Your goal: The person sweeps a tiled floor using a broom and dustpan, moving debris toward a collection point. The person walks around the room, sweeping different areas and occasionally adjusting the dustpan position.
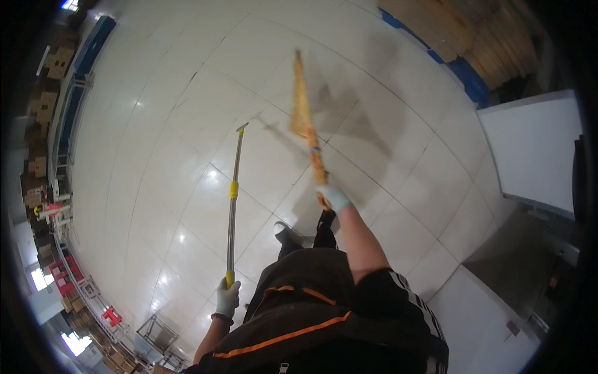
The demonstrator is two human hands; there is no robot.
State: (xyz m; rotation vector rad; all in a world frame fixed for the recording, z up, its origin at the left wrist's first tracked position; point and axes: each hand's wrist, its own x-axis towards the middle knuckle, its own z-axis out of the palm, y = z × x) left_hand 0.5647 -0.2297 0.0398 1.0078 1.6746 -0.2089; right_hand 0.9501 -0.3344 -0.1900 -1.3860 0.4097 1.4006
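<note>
My left hand (227, 297), in a pale glove, is wrapped round the lower yellow grip of a long scraper (232, 215). Its metal pole has a second yellow collar halfway up, and a small flat head sits at the far end, raised above the floor. In my right hand (334, 197), also gloved, is the handle of a tan straw broom (301, 109). The broom points away from me, its bristle end smeared by motion; whether it touches the floor I cannot tell.
Glossy pale floor tiles (180, 143) spread ahead. Stacked cardboard (498, 53) rests on blue pallets at the far right. A white panel (532, 149) and a white cabinet (476, 318) stand at right. Shelving with cartons and red bins (65, 274) lines the left.
</note>
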